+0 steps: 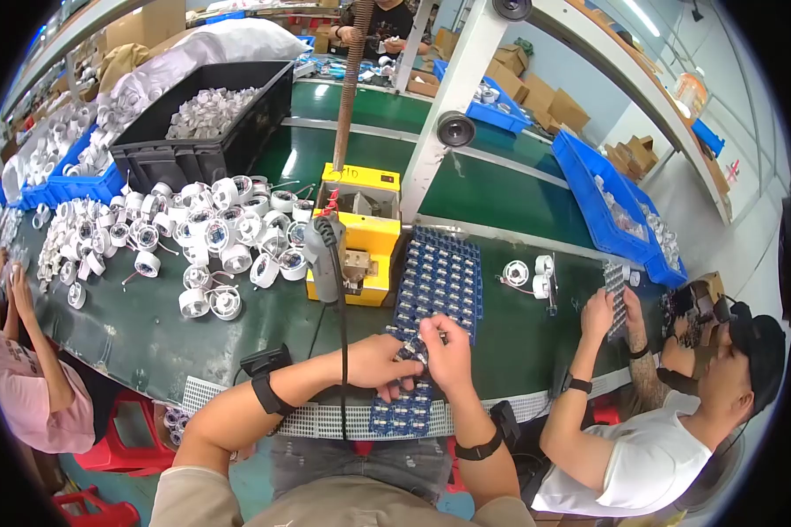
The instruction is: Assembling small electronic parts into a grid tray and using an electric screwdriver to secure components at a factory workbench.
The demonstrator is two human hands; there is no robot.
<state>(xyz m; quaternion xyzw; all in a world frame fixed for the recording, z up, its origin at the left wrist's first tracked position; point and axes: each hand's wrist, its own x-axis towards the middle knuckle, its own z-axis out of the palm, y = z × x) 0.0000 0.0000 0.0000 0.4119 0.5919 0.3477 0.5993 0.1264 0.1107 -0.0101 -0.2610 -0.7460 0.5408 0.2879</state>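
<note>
Left hand [376, 362]: curled narrow around a small blue board piece [410, 350], fingers bent in over it, just above the green desk [505, 356].
Right hand [449, 353]: held close beside the left, thumb and fingers bunched at that same piece; whether it was actually pinched on this side couldn't be told.
Blue boards: a bigger panel [441, 277] was laid just right of the yellow machine [373, 230], and a shorter strip [400, 417] was set under the hands at the near edge.
Progress: pretty early for this lot, at a guess, since most boards in view were joined in panels. Plenty looked left to be worked through.
White housings [218, 234]: heaped left of the machine; some seemed to be fitted with round boards already, wires poking out.
Black crate [176, 164]: loaded with small whitish parts [211, 112], set behind the heap.
Left blue bin [105, 186]: piled up with white rings and similar bits.
Right blue bin [584, 206]: partly filled with pale little parts, exact kind couldn't be told.
</note>
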